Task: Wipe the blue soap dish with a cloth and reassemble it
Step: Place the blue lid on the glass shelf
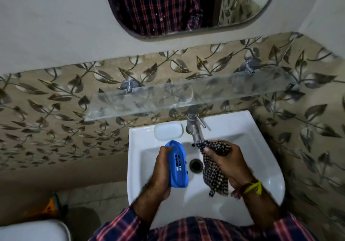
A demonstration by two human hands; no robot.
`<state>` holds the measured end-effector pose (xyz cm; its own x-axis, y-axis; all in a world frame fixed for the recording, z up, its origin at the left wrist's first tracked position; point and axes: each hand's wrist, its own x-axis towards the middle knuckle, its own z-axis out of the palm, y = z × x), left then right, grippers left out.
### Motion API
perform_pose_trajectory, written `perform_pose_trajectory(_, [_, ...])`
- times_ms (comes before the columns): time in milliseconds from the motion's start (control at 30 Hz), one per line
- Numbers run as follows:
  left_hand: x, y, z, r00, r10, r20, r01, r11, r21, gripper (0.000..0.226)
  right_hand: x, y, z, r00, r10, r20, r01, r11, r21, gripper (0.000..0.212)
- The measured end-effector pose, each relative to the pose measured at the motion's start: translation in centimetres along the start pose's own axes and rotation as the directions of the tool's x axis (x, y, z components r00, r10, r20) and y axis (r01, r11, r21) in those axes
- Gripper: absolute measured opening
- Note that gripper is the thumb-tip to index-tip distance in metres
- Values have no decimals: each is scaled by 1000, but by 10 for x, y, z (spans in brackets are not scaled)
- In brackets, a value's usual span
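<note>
left hand (160,169): fingers curled round the blue soap dish (177,164), gripping it along its left long edge, thumb tip at the upper end
blue soap dish: held over the left part of the basin, tipped up on its side, slotted face turned right toward the drain; sticks out to the right of the palm, lower end sits at the heel of the hand
right hand (224,158): closed on the checked cloth (214,166), thumb pinching a bunched part near the top
checked cloth: bunched in the fist just under the tap spout, rest hangs down left of the wrist over the basin; apart from the dish, not touching it
gap: dish and cloth side by side, drain (196,166) showing between them
sink (261,166): white, wall-mounted, both hands above the bowl
tap (194,126): chrome, at the back rim, spout just above the cloth
white soap piece (168,130): oval, lying on the back rim left of the tap, just above the dish; cannot tell if soap or a tray part
glass shelf (186,96): above the sink on the tiled wall
wrist thread (252,186): yellow, on the right wrist
mirror (186,7): plaid shirt reflected
</note>
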<state>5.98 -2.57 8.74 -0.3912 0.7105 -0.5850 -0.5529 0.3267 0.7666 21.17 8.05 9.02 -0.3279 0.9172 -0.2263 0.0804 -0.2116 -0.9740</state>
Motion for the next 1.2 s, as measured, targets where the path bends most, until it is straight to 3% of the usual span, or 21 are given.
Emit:
perform_pose_trajectory(100, [-3, -1, 2, 995, 96, -18, -91, 981, 170, 37, -4, 6, -4, 996, 86, 10, -86, 992, 95, 18])
perform_pose_trajectory(267, [-15, 13, 5, 923, 384, 9, -348, 827, 441, 49, -11, 6, 1, 973, 217, 81, -232, 909, 346, 15])
perform_pose_trajectory(333, [-19, 27, 7, 851, 519, 78, -465, 676, 572, 64, -10, 1, 3, 973, 214, 86, -231, 893, 386, 17])
perform_pose_trajectory(433, [-26, 54, 11, 696, 681, 227, -551, 304, 777, 86, -12, -2, 9, 973, 209, 98, -230, 894, 385, 18])
perform_pose_trajectory(500, [-31, 77, 12, 592, 729, 344, -580, 89, 810, 92, -14, -5, 12, 976, 189, 111, -218, 891, 399, 19])
perform_pose_trajectory(600, [-26, 118, 12, 512, 738, 439, -558, -102, 823, 102, -10, -16, 21, 985, 148, 87, -170, 914, 369, 19])
perform_pose_trajectory(667, [-15, 142, 15, 530, 715, 457, -570, -99, 816, 115, -6, -23, 27, 990, 125, 64, -140, 923, 357, 17])
perform_pose_trajectory(833, [20, 183, 28, 606, 640, 472, -635, 32, 772, 137, -3, -30, 35, 990, 138, 38, -142, 923, 357, 14])
perform_pose_trajectory(1000, [45, 183, 27, 615, 599, 513, -656, 28, 754, 131, -5, -24, 38, 987, 160, 21, -156, 918, 364, 13])
perform_pose_trajectory(1133, [49, 183, 25, 599, 603, 526, -678, 34, 734, 128, -4, -20, 37, 984, 180, 12, -172, 915, 364, 13])
perform_pose_trajectory(1200, [45, 184, 26, 569, 638, 519, -666, -12, 745, 125, -3, -19, 36, 979, 202, 13, -192, 912, 363, 12])
